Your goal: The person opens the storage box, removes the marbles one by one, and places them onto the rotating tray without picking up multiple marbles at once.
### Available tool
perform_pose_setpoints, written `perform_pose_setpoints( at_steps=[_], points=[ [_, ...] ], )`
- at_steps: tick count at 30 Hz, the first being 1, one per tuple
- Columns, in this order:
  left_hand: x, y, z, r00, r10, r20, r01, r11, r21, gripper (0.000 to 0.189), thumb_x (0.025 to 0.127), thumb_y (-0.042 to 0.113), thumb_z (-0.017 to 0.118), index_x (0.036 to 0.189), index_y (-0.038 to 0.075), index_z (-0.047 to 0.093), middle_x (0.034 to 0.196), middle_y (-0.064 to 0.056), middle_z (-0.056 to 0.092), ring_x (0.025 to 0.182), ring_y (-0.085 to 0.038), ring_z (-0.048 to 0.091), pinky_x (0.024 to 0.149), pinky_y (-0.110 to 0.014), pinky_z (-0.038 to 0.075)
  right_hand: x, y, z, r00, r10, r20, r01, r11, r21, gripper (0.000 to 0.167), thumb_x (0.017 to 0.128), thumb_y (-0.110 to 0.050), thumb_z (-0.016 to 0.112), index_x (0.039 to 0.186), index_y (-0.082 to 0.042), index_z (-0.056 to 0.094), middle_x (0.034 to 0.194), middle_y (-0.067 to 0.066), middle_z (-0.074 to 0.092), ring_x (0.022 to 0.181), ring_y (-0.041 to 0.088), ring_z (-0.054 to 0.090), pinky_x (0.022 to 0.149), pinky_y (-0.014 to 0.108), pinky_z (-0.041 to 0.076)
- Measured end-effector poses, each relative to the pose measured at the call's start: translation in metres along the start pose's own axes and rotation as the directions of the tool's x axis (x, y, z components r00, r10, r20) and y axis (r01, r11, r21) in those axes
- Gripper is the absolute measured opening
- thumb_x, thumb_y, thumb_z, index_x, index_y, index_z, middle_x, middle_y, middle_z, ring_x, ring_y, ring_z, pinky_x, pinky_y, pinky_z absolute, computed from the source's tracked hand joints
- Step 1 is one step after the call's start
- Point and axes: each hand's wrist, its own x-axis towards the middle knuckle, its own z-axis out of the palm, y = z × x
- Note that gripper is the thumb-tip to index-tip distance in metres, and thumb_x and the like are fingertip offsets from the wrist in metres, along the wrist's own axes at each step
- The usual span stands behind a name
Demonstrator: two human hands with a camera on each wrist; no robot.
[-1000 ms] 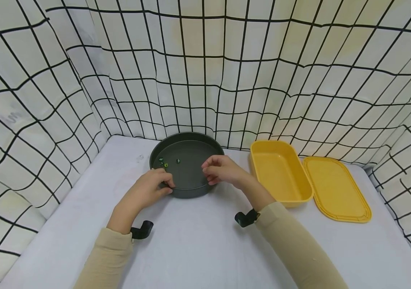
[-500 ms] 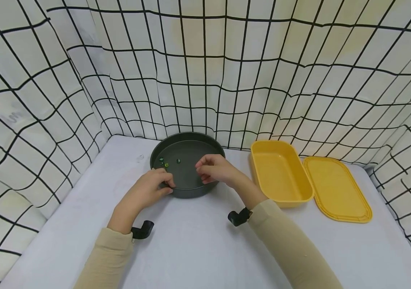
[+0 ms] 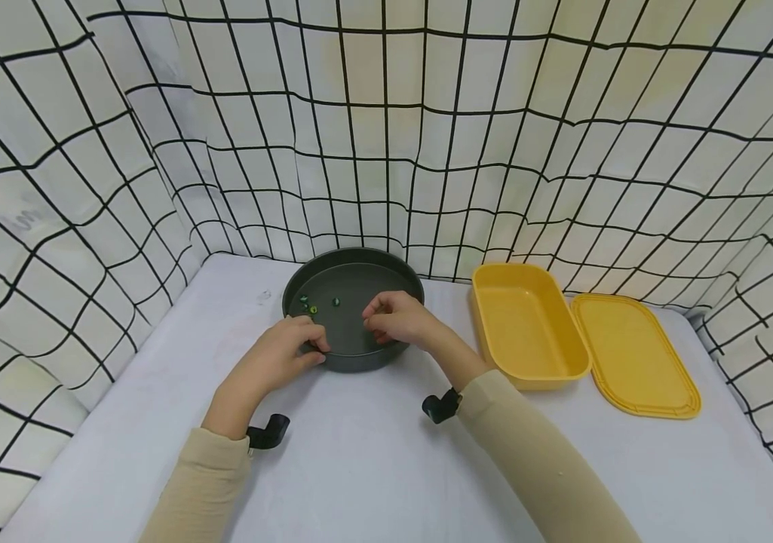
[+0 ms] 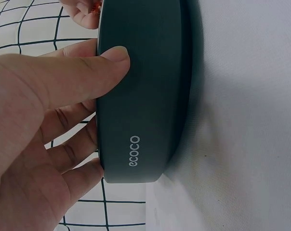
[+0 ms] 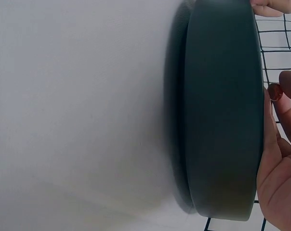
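Nearest, the left hand [image 3: 272, 362] grips the pan [image 3: 359, 280] at its 7 o'clock, thumb outside the wall. The right hand [image 3: 401, 320], over the pan toward 4 o'clock, pinches a bead [image 5: 275, 91] with thumb and finger; it is small, red, shiny, rather round. Its picking up seems done, its setting down not yet. Green beads [image 3: 336, 302] lie inside, toward 9 o'clock. The box [image 3: 525, 320] stands at 3 o'clock.
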Motion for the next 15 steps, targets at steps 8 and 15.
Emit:
perform_pose_setpoints(
  at_steps=[8, 15],
  points=[
    [0.0, 0.0003, -0.0001, 1.0, 0.006, -0.004, -0.006, 1.0, 0.003, 0.018, 0.083, 0.007, 0.08, 0.082, 0.02, 0.068, 0.088, 0.006, 0.062, 0.09, -0.02, 0.059, 0.081, -0.04, 0.048, -0.0007, -0.0013, -0.0004, 1.0, 0.006, 0.003, -0.006, 1.0, -0.029, 0.011, 0.095, -0.012, 0.066, 0.104, -0.007, 0.065, 0.098, 0.009, 0.066, 0.087, 0.026, 0.07, 0.075, 0.031, 0.059],
    [0.0, 0.0015, -0.0002, 1.0, -0.007, 0.001, 0.007, 1.0, 0.007, 0.018, 0.083, 0.007, 0.08, 0.083, 0.021, 0.069, 0.088, 0.006, 0.062, 0.09, -0.02, 0.059, 0.081, -0.04, 0.048, -0.0005, -0.0006, 0.0004, 1.0, 0.012, -0.001, -0.012, 1.0, -0.028, 0.01, 0.095, -0.014, 0.066, 0.103, -0.007, 0.066, 0.098, 0.009, 0.067, 0.087, 0.026, 0.07, 0.076, 0.031, 0.059]
  ],
)
